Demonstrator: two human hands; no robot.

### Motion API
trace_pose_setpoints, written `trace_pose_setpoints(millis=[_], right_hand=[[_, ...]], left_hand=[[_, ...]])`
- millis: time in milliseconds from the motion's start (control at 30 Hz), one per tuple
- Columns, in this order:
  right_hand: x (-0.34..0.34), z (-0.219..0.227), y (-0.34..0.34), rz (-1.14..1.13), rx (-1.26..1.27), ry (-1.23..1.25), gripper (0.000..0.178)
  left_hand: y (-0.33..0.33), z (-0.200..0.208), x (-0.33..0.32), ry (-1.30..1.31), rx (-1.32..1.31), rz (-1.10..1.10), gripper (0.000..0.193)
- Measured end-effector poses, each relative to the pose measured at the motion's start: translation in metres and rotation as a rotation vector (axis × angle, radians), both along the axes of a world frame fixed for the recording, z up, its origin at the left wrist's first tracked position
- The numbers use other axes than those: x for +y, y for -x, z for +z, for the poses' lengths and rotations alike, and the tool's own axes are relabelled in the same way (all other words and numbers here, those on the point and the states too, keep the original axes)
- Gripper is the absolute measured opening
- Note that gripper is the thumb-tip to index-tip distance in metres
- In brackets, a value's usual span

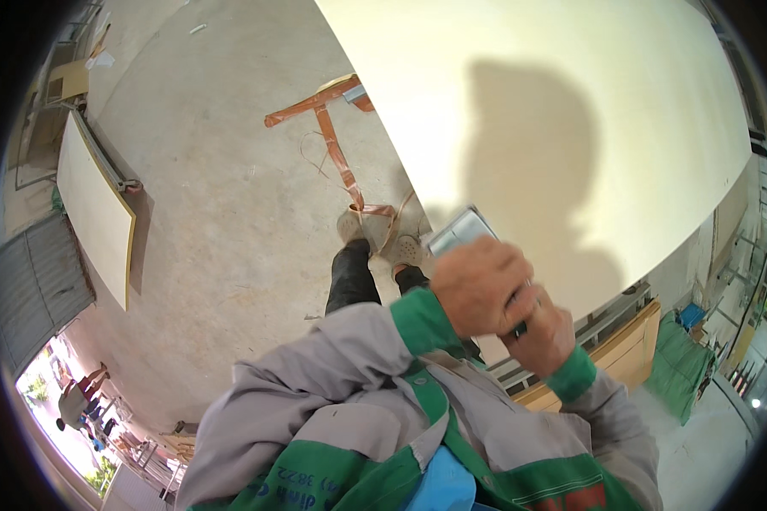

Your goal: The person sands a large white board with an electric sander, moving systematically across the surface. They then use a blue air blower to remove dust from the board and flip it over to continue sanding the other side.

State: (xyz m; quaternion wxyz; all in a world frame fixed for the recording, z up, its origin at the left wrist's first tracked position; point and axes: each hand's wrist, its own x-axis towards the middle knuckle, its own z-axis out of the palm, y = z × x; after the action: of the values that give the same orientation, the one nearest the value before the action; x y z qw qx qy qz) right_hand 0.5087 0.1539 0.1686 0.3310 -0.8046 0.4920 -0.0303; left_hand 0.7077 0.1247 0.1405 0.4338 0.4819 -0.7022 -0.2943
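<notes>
My left hand (479,285) is closed, its fingers curled, close above the near corner of a large pale board (648,128). From behind its knuckles sticks out a flat silver metal piece (462,232) with a dark edge. My right hand (544,339) presses up against the left one, its fingers closed too. A small dark bit (520,329) shows between the two hands. The hands hide most of what they grip, and they look slightly blurred. Both wrists have green cuffs.
Brown tape or strapping (332,149) lies on the concrete floor (222,213) by my feet. Another pale panel (98,204) leans at the left. Wooden boards (626,349) and a green cloth (683,366) are at the right. A person (78,399) is far off at lower left.
</notes>
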Motion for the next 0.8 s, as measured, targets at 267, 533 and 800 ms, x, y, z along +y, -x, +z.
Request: trace_pose_setpoints(millis=[267,533,800], right_hand=[[-0.112,-0.004,-0.101,-0.023,-0.044,0.012,0.050],[-0.304,-0.010,-0.260,0.032,0.071,0.062,0.063],[-0.491,-0.008,-0.376,0.121,0.157,0.252,0.055]], left_hand=[[-0.090,-0.009,-0.114,0.070,0.039,0.146,0.004],[-0.241,-0.023,-0.294,0.115,-0.070,0.216,0.012],[-0.356,-0.024,-0.477,-0.003,-0.348,0.150,0.049]])
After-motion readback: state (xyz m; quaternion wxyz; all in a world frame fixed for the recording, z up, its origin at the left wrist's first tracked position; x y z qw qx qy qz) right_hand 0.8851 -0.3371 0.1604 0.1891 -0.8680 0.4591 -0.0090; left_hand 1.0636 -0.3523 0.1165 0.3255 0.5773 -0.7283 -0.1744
